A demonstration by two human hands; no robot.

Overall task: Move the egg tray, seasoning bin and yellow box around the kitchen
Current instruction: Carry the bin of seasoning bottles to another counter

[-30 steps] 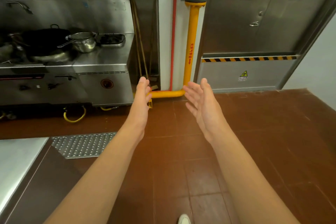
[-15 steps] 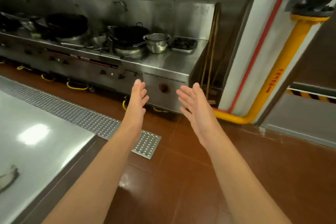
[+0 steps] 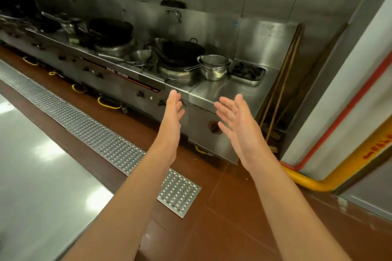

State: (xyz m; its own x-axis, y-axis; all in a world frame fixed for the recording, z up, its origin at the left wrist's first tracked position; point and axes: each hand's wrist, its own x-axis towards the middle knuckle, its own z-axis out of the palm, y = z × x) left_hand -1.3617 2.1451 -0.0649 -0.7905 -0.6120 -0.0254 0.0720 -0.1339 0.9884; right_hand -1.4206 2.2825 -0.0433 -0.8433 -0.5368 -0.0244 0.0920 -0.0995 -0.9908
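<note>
Head view — left hand [image 3: 172, 121] and right hand [image 3: 238, 121] both released, holding nothing.

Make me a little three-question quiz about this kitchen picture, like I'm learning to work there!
1. True or false: the left hand and the right hand each hold an egg tray.
2. What sits on the stove top between the black wok and the metal tray of dark things?
A. a steel saucepan
B. a kettle
C. a yellow box
3. Fill in: the long studded metal strip on the floor is a drain ____.

Key
1. False. Both hands are open, palms facing each other, holding nothing.
2. A, the steel saucepan.
3. Grate: the drain grate runs along the floor in front of the stove.
</note>
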